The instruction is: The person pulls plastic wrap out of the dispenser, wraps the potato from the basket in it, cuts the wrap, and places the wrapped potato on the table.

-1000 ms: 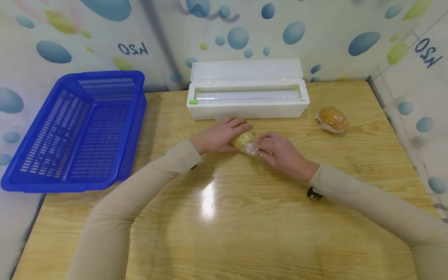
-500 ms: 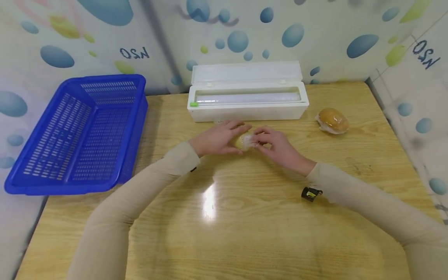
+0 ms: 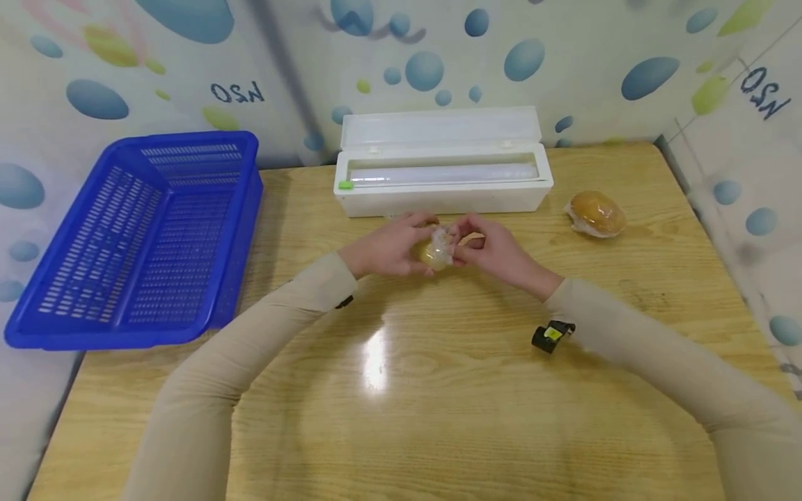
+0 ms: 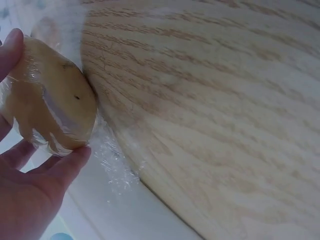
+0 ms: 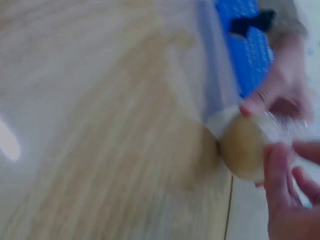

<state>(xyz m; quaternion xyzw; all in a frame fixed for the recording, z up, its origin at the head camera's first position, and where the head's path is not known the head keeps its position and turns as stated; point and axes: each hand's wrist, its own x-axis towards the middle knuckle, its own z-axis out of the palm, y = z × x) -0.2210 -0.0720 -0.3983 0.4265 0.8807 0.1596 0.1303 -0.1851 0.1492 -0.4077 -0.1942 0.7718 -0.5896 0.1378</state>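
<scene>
A yellowish potato (image 3: 432, 257) lies in clear cling film (image 3: 442, 240) on the table, just in front of the white dispenser. My left hand (image 3: 391, 247) grips its left side, with fingers and thumb round it. From the right, my right hand (image 3: 495, 252) pinches the gathered film at the potato's near-right side. Small dark spots mark the potato (image 4: 70, 100) in the left wrist view, where a loose flap of film (image 4: 114, 160) hangs beside it. The right wrist view is blurred; there both hands meet at the potato (image 5: 241, 150).
Behind the hands stands a white cling film dispenser (image 3: 441, 202), its lid raised and a roll inside. A film-wrapped brown, bun-like item (image 3: 595, 214) lies at the right. A blue plastic basket (image 3: 216, 278) stands at the left. A patterned wall backs the table (image 3: 451, 417).
My right hand has drawn the film up and over the potato, moving slightly away from me and leftward. My left hand has kept hold of the potato in nearly the same place.
</scene>
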